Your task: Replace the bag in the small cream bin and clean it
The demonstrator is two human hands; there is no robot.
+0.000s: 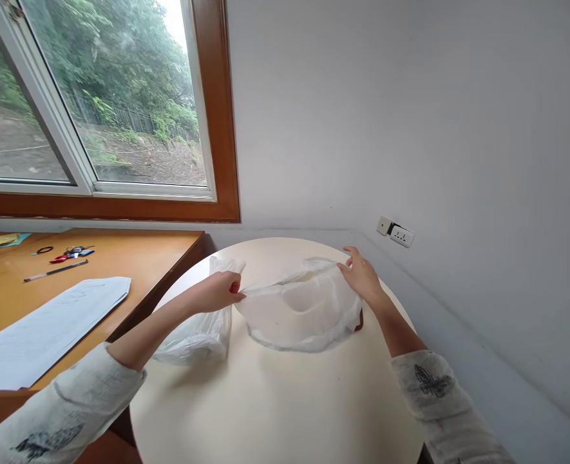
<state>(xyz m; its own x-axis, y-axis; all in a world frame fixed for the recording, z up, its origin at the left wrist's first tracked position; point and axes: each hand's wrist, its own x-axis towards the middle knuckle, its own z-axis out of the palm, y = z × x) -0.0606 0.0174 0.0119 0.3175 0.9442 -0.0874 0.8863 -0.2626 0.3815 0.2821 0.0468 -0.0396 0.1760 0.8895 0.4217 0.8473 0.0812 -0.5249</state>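
Both left hand (223, 293) and right hand (362, 277) pinch a white bag (297, 322) between fingers, toward twelve o'clock over the tabletop (275, 412); it looks spread out, its mouth not yet fully parted.

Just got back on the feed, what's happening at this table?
A person's left hand pinches the edge of a thin, translucent white sheet above the round table. The right hand is at the sheet's far right edge; its grip is unclear. A brown thing, mostly hidden, peeks out by that side. Crumpled clear plastic lies beside the left hand.
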